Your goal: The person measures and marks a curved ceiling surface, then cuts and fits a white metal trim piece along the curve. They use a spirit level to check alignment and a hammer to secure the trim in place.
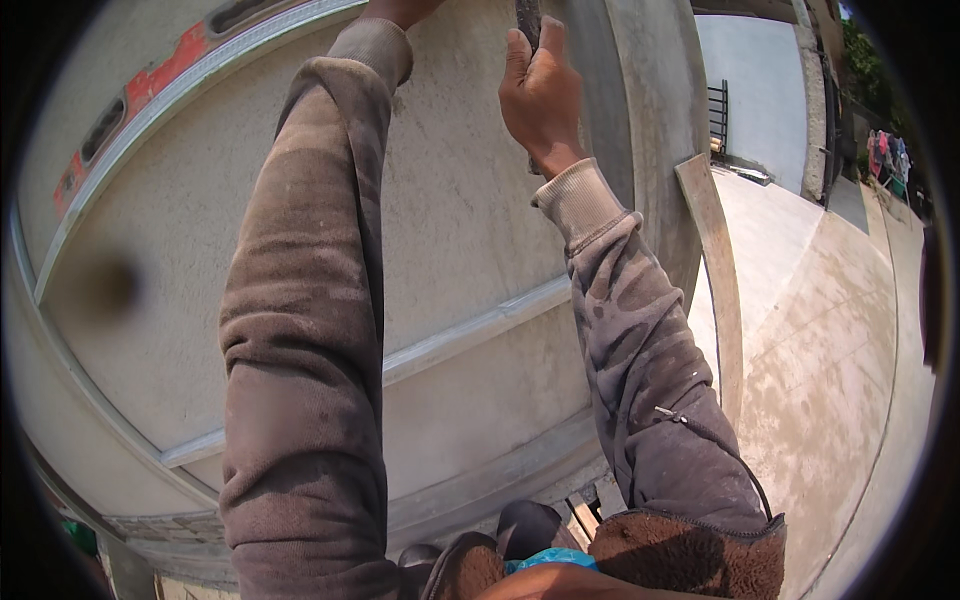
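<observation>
My right hand (543, 100) is raised at the top of the view, closed round a dark, worn-looking handle (528, 18) with the thumb along it. The rest of that tool runs out of the upper edge, so its kind does not show. My left hand (402, 10) reaches up to the same edge, left of the right one. Only its back near the wrist is in view; the fingers are cut off. Both arms stretch up in front of a grey plastered wall (470, 220), which carries pale metal strips (490, 325).
A red level-like bar (165, 70) with dark slots lies along the curved metal strip (120, 155) at upper left. A narrow board (712, 270) leans by the wall's right edge. Beyond lie a concrete floor (830, 350), a white wall (755, 95) and hanging clothes (888, 155).
</observation>
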`<state>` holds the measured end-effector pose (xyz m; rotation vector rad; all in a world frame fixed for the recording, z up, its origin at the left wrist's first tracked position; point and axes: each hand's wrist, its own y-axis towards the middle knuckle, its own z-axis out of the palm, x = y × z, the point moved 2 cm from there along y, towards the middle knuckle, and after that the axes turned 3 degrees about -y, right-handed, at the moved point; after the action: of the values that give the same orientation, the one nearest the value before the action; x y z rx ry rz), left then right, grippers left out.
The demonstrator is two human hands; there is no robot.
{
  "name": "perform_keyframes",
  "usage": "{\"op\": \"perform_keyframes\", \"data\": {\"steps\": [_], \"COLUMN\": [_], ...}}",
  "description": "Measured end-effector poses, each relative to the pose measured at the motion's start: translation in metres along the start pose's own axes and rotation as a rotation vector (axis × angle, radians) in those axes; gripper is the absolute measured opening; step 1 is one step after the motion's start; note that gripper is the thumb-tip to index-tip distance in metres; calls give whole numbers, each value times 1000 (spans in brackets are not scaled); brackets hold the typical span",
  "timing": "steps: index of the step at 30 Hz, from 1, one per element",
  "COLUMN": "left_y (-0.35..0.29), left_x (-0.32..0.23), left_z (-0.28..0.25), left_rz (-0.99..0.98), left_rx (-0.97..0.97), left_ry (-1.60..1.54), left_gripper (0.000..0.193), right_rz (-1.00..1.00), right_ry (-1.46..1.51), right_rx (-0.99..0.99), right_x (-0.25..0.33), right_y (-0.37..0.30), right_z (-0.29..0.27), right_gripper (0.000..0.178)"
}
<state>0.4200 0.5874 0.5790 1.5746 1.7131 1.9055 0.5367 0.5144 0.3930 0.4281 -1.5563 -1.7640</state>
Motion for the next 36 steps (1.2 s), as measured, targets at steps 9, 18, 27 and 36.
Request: {"op": "perform_keyframes", "data": {"steps": [9, 18, 27, 36], "left_y": [-1, -1, 1, 2], "left_x": [5, 2, 13, 4], "left_z": [-4, -7, -3, -2], "left_rz": [56, 42, 53, 21], "left_rx": [65, 49, 101, 20], "left_ry": [25, -52, 86, 1], "left_gripper": [19, 18, 20, 18], "right_rz": [62, -10, 51, -39], "right_ry": [69, 26, 8, 0], "right_rx": [-5, -51, -18, -112], "right_x": [7, -2, 2, -10], "right_y": [-1, -5, -4, -5], "right_z": [4, 13, 13, 17], "right_gripper": [43, 44, 52, 41]}}
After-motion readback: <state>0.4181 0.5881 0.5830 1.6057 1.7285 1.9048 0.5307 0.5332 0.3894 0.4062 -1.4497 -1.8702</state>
